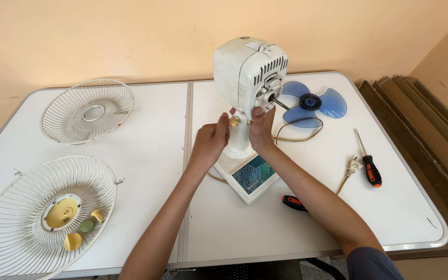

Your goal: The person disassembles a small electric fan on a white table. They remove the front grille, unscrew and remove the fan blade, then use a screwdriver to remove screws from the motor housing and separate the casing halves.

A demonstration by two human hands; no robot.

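Observation:
A white fan body [247, 70] stands on its square base [249, 179] in the middle of the white table [307, 228], with its bare motor shaft pointing right. My left hand [211, 142] pinches a small yellow knob [233, 122] at the neck of the fan. My right hand [262, 129] grips the fan's neck just below the motor housing, thumb up against it. A blue three-bladed propeller [312, 103] lies flat behind the fan on the right.
Two white wire grilles lie on the left: one at the back [87, 110], one at the front [42, 215] with small yellow and green parts inside. An orange-handled screwdriver [370, 166], the plug [353, 166] and a second tool [292, 202] lie right. Cardboard sheets [421, 135] lean beside the table.

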